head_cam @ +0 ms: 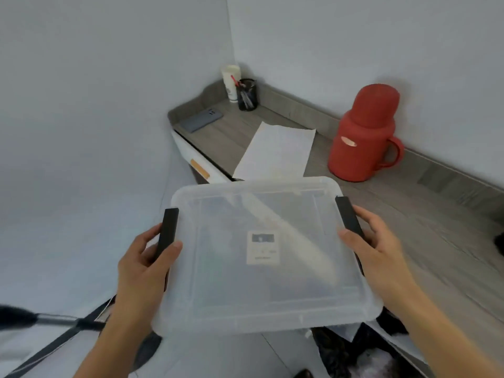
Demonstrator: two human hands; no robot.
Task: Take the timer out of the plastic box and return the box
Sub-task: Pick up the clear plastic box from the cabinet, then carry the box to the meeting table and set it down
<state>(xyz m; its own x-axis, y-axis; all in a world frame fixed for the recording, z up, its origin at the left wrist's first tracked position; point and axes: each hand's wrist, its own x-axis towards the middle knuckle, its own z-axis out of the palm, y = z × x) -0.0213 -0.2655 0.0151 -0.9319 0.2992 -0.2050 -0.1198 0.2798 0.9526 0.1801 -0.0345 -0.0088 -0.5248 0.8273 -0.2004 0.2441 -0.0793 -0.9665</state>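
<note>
Box, translucent plastic, rectangular with rounded corners and its lid on, held in the air near the viewer, its far right part over the near edge of a grey wood-grain desk and the rest over the pale floor. Black clip latches on the two short sides: left latch, right latch. Left hand grips the left side, thumb lying on the lid edge, fingers wrapped round the black latch and closed on it. Right hand grips the right side, thumb tip on the lid edge, fingers curled over the latch and under the rim, clamped on the box. Small white rectangular timer with a dark display band seen through the lid, lying inside the box around its middle; details blurred. On the desk, beyond the box: white sheet of paper, lying flat, its near end hidden behind the box's far edge. Right of the paper: tall red plastic thermos jug with domed cap and loop handle, upright, close to the wall. Far corner of the desk: white paper cup with a red straw, upright, and just beside it on the right a black mesh pen holder with pens in it. Left of these, near the desk's left edge: grey smartphone, lying back up. White drawer front with an orange handle below the desk's left edge. Dark blurred strap or bar at the near left; what it is cannot be told.
</note>
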